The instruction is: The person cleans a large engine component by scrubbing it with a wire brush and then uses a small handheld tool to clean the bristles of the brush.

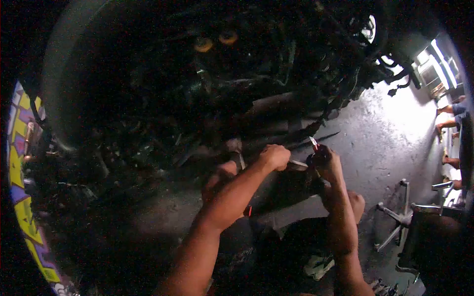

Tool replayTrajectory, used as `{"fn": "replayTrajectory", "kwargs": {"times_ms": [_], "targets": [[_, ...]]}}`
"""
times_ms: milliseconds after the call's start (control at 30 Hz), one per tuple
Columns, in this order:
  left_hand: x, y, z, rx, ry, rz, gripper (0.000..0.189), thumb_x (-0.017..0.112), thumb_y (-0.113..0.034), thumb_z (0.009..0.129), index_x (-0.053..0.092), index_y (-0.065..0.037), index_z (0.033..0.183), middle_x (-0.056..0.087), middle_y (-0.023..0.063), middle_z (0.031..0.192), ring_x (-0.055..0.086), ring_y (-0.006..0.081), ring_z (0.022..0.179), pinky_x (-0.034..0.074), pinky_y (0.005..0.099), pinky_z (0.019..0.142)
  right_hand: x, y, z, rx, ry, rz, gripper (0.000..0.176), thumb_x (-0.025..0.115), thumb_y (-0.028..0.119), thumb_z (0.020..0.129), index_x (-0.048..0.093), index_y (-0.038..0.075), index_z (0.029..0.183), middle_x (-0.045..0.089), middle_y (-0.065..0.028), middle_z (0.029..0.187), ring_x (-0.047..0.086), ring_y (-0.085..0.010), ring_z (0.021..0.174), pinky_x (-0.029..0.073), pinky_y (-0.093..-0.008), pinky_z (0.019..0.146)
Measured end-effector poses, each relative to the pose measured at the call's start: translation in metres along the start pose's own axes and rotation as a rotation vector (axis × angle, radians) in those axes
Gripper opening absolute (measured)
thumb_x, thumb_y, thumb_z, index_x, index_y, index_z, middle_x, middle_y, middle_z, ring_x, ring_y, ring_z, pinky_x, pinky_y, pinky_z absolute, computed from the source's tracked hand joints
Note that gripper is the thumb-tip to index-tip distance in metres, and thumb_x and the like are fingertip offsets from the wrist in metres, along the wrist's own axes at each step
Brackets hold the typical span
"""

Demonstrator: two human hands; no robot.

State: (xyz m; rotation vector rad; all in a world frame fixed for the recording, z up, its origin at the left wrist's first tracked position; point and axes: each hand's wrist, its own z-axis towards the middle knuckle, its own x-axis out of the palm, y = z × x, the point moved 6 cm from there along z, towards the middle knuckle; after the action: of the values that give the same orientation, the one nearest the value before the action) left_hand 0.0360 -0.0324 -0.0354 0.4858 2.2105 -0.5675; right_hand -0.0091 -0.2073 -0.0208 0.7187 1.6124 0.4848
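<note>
My left hand [275, 157] is closed in a fist. From its right side a flat, pale, blade-like piece [297, 165] sticks out towards my other hand; its exact kind is too dim to tell. Close by on the right, my right hand [327, 160] is closed too, its fingers in deep shadow. Above those fingers pokes a slim thing with a bright white and red end [314, 143]. Over both hands hangs the dark underside of a vehicle [237, 79], with mechanical parts and two round yellowish pieces [203, 45]. My bent knees are below the hands.
A thin dark pointed piece [323, 138] shows behind the right hand. On the right stand a chair with a metal star base [402, 217] and, farther off, people's legs [447, 121] by a bright lamp. A colourful painted panel [24, 202] lines the left.
</note>
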Motion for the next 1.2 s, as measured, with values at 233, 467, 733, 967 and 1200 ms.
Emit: {"fn": "replayTrajectory", "kwargs": {"times_ms": [233,467,733,967,1200], "targets": [[0.009,-0.026,0.022,-0.024,0.147,0.02,0.032,0.067,-0.003,0.06,0.068,-0.001,0.091,0.064,0.0196,0.097,0.062,0.0352,0.093,0.05,0.0426,0.081,-0.015,0.008,0.017,0.028,-0.091,0.303,0.034,0.069,0.02,0.075,0.054,0.004,0.101,0.062,-0.0222,0.081,0.063,-0.0341,0.075,0.048,-0.0388,0.064],[-0.027,-0.044,-0.001,-0.056,0.026,-0.51,0.051,0.067,-0.025,0.07,0.056,-0.005,0.115,0.056,0.0175,0.117,0.053,0.0327,0.109,0.044,0.0391,0.091,0.011,-0.003,0.035,0.197,0.123,1.02,0.031,0.065,0.016,0.081,0.054,0.003,0.106,0.048,0.0026,0.066,0.044,-0.0065,0.052,0.034,-0.0232,0.045],[-0.027,-0.061,0.02,0.196,-0.098,-0.125,0.039,0.05,-0.032,0.083,0.056,-0.008,0.114,0.055,0.0121,0.12,0.051,0.0275,0.109,0.043,0.0384,0.091,0.006,0.021,0.055,0.319,0.082,0.889,0.027,0.06,0.025,0.087,0.06,0.002,0.102,0.05,0.004,0.066,0.042,-0.0056,0.055,0.032,-0.0224,0.047],[0.027,-0.047,0.058,0.055,-0.153,-0.244,0.032,0.047,-0.029,0.081,0.064,-0.008,0.098,0.059,0.0153,0.11,0.056,0.0326,0.097,0.044,0.04,0.087,0.031,0.014,0.071,0.161,0.01,0.927,0.027,0.058,0.022,0.087,0.058,0.002,0.105,0.053,0.0021,0.073,0.045,-0.0064,0.062,0.036,-0.0222,0.054],[0.038,-0.071,0.081,0.043,0.017,-0.254,0.033,0.049,-0.027,0.08,0.065,-0.01,0.104,0.058,0.0161,0.115,0.058,0.0324,0.1,0.044,0.0406,0.088,0.048,0.008,0.081,0.12,0.108,1.104,0.039,0.056,0.01,0.083,0.05,0.002,0.121,0.058,-0.0042,0.1,0.052,-0.0134,0.084,0.043,-0.0245,0.073]]}}
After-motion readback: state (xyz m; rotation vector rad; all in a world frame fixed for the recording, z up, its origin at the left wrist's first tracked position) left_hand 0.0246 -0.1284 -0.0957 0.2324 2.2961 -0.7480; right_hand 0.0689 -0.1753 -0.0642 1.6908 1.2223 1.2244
